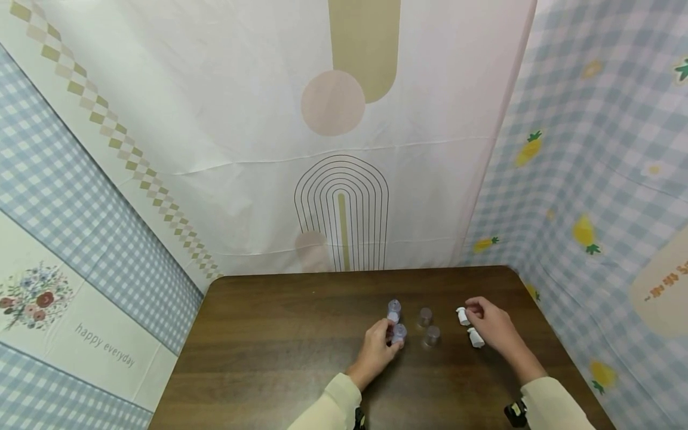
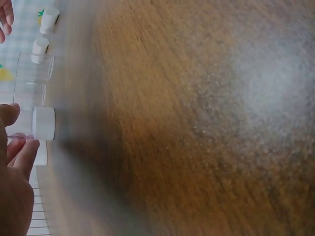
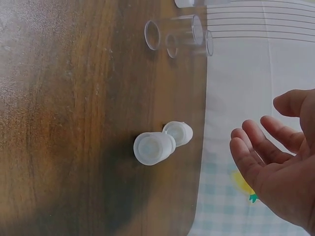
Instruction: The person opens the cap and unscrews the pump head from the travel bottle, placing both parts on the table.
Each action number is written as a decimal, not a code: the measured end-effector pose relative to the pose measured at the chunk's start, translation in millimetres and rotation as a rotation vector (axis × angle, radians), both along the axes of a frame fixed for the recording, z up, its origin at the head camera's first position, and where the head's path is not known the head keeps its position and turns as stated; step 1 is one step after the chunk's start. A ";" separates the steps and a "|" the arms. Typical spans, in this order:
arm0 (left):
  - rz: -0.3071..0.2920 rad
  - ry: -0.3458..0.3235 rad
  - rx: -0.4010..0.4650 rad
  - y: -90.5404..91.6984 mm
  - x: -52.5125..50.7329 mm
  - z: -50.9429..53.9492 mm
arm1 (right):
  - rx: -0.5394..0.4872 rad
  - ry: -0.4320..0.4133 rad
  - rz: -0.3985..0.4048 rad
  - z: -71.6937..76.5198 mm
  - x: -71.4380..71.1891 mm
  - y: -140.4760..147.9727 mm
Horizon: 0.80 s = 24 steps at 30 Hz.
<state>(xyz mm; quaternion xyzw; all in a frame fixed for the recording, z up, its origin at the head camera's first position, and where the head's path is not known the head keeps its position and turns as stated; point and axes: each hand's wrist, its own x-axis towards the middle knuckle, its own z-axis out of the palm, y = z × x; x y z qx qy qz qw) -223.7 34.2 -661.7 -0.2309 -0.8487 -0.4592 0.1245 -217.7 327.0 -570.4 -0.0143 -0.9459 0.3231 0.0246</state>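
My left hand [image 1: 374, 349] grips a small clear bottle [image 1: 399, 332] with a white base [image 2: 44, 124], which stands on the table. Right behind it stands a second similar bottle [image 1: 394, 309]. Two clear open cylinders, a nearer one [image 1: 432, 335] and a farther one [image 1: 425, 316], stand between the hands. On the right lie two white pump heads, one nearer [image 1: 475, 338] and one farther [image 1: 463, 316]. Beside the farther pump head is my right hand [image 1: 489, 322]; in the right wrist view its fingers [image 3: 261, 147] are loosely bent around nothing, apart from both pump heads.
A brown wooden table [image 1: 258, 352] carries everything, its far edge close to a white printed cloth [image 1: 242, 209]. Checked cloths hang at the left and at the right [image 1: 564, 179]. Black bands [image 1: 516, 413] sit at both sleeve cuffs.
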 end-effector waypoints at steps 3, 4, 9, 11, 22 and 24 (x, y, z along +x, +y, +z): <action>-0.002 -0.031 -0.006 0.6 -0.1 0.2 | -0.002 -0.002 -0.002 -1.0 1.6 -0.4; -0.004 -0.047 -0.005 0.8 -0.1 0.4 | -0.003 0.000 -0.003 -1.4 1.9 -0.5; -0.004 -0.084 -0.015 2.4 -0.1 1.5 | -0.001 0.001 -0.009 -3.1 3.8 -0.4; -0.005 -0.089 -0.012 2.2 0.1 1.8 | -0.005 0.000 -0.009 -3.6 4.4 -0.4; -0.002 0.065 -0.068 -25.3 1.3 4.9 | -0.024 0.030 -0.007 0.3 11.4 0.3; 0.015 0.112 -0.107 -38.3 0.3 8.4 | -0.008 0.082 -0.010 1.4 12.3 0.6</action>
